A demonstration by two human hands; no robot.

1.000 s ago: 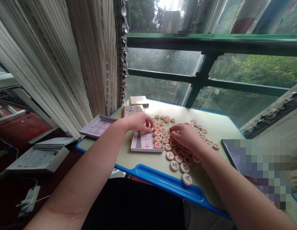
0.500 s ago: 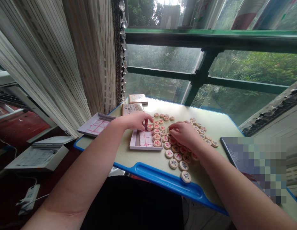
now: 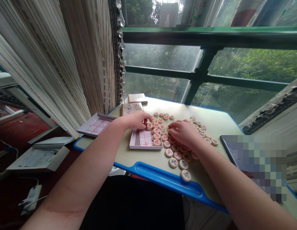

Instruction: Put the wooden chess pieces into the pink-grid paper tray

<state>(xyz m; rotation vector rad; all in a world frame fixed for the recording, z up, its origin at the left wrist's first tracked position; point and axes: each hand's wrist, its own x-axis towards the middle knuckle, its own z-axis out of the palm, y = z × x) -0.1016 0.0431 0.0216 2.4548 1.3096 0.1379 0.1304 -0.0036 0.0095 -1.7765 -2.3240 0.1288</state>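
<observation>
My left hand point(image 3: 139, 120) is over the far edge of a shallow white box point(image 3: 133, 143) printed with red grid lines. Its thumb and curled fingers are around a round wooden Chinese chess piece point(image 3: 149, 126) with a red character. More red-marked pieces, such as this chess piece point(image 3: 157, 142), line the box's right side. My right hand point(image 3: 183, 130) rests low over the loose chess pieces, fingers bent inward and pressed together; what lies under its fingertips is mostly hidden. Red and black marked pieces, including a chess piece point(image 3: 169, 152), spread around and below it.
The box's lid point(image 3: 97, 124) lies at the table's left edge. Two small decorated boxes point(image 3: 132, 108) sit at the back left. A dark flat device point(image 3: 231, 150), partly pixelated, lies at right. A blue tray groove point(image 3: 160, 177) runs along the near table edge, below the window.
Both hands hold almost the same places over the pieces and the box. The view has shifted very slightly; no piece has visibly moved.
</observation>
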